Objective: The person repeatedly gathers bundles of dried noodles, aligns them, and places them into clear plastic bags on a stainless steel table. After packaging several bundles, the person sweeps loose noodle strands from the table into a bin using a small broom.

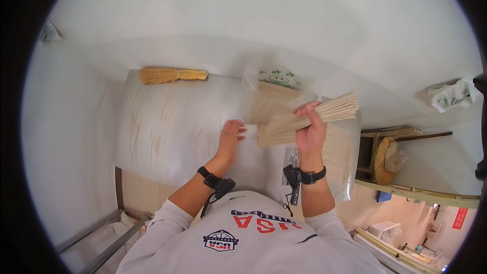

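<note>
My right hand (pixel 311 133) grips a bundle of thin dried noodles (pixel 338 107), held slanting with its right end raised. More noodles (pixel 340 152) lie on the right side of the metal-topped table. Beyond the bundle, a clear plastic bag (pixel 249 101) with a green smiling-face print holds noodles. My left hand (pixel 229 137) hovers empty to the left of the bag, its fingers slightly bent and apart. Beneath my right wrist, a cleaver-like knife (pixel 286 167) with a dark riveted handle is partly hidden.
A straw hand broom (pixel 171 75) rests along the back edge of the metal tabletop (pixel 182 110). Loose noodle strands (pixel 155 146) are scattered across its left half. White walls stand behind and at the left. A white plastic bag (pixel 452 93) hangs at the right.
</note>
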A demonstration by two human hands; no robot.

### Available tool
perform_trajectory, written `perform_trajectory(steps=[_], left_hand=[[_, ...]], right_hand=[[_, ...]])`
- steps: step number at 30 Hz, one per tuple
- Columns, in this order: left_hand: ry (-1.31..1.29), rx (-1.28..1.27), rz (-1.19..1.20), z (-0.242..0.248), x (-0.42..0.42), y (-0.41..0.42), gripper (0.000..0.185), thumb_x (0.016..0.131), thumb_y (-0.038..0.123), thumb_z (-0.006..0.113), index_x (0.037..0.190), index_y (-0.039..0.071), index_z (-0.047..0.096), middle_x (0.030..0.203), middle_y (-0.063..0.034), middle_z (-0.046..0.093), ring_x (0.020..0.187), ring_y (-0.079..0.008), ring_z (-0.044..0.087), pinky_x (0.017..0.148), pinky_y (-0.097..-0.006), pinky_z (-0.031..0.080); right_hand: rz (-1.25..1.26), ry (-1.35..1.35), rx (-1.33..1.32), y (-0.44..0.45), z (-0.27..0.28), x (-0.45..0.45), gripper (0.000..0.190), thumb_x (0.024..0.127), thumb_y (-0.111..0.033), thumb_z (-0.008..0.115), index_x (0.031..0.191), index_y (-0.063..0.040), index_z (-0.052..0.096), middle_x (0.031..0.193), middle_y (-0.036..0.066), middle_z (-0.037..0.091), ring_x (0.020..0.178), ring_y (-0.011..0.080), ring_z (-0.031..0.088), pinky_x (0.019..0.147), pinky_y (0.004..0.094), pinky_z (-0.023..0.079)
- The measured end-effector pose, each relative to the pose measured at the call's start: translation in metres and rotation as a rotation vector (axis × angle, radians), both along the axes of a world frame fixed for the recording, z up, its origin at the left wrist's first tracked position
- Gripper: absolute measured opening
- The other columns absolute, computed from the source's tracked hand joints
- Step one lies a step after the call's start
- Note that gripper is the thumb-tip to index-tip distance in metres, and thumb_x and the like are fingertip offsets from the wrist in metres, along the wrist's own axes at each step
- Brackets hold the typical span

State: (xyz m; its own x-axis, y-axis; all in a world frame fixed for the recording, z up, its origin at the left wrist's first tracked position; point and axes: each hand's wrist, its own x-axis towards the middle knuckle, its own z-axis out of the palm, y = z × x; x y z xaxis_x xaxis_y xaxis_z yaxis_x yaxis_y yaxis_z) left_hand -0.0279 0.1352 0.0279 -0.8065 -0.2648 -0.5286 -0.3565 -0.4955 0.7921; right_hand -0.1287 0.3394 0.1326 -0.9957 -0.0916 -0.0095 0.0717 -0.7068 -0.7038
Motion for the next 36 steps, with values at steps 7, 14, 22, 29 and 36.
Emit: perform_trajectory(steps=[7, 14, 22, 29, 36], left_hand=[[0.157, -0.853, 0.036, 0.008, -0.137, -0.014, 0.026, 0.096, 0.026, 0.075, 0.11, 0.006, 0.067, 0.11, -0.0038, 0.067, 0.106, -0.0137, 0.06, 0.096, -0.0332, 0.044], [0.251, 0.038, 0.056, 0.043, -0.145, -0.03, 0.012, 0.104, 0.02, 0.065, 0.105, 0.009, 0.067, 0.096, -0.0016, 0.068, 0.098, -0.0138, 0.061, 0.1, -0.033, 0.043], [0.295, 0.036, 0.037, 0.069, -0.147, -0.038, 0.013, 0.105, 0.02, 0.061, 0.102, 0.009, 0.067, 0.096, -0.002, 0.067, 0.097, -0.017, 0.063, 0.104, -0.035, 0.042], [0.341, 0.009, -0.039, 0.08, -0.138, -0.04, 0.012, 0.104, 0.017, 0.059, 0.102, 0.008, 0.068, 0.097, -0.0023, 0.068, 0.099, -0.0175, 0.063, 0.106, -0.0356, 0.041], [0.314, -0.016, -0.033, 0.079, -0.126, -0.035, 0.013, 0.104, 0.018, 0.06, 0.105, 0.007, 0.067, 0.098, -0.0036, 0.07, 0.105, -0.0151, 0.061, 0.106, -0.0327, 0.041]], right_hand=[[0.139, 0.151, 0.451, -0.043, -0.019, -0.12, 0.013, 0.091, 0.001, 0.074, 0.101, -0.004, 0.067, 0.093, 0.005, 0.069, 0.091, 0.0175, 0.065, 0.088, 0.0347, 0.053], [0.563, 0.281, 1.183, -0.025, -0.108, -0.174, 0.029, 0.088, -0.01, 0.08, 0.113, 0.0, 0.071, 0.101, 0.008, 0.076, 0.099, 0.0218, 0.071, 0.091, 0.0366, 0.055], [0.814, 0.505, 1.867, -0.023, -0.187, -0.204, 0.051, 0.08, -0.026, 0.077, 0.126, -0.005, 0.07, 0.117, 0.023, 0.073, 0.112, 0.0405, 0.069, 0.098, 0.0457, 0.055], [-0.002, 0.62, 1.395, 0.003, -0.141, -0.137, 0.029, 0.089, -0.011, 0.07, 0.118, -0.006, 0.072, 0.112, 0.019, 0.074, 0.104, 0.0396, 0.071, 0.09, 0.0473, 0.057], [0.125, 0.272, 1.439, 0.076, -0.132, 0.037, 0.022, 0.088, -0.005, 0.072, 0.11, -0.003, 0.073, 0.114, 0.016, 0.074, 0.108, 0.0372, 0.069, 0.092, 0.0435, 0.056]])
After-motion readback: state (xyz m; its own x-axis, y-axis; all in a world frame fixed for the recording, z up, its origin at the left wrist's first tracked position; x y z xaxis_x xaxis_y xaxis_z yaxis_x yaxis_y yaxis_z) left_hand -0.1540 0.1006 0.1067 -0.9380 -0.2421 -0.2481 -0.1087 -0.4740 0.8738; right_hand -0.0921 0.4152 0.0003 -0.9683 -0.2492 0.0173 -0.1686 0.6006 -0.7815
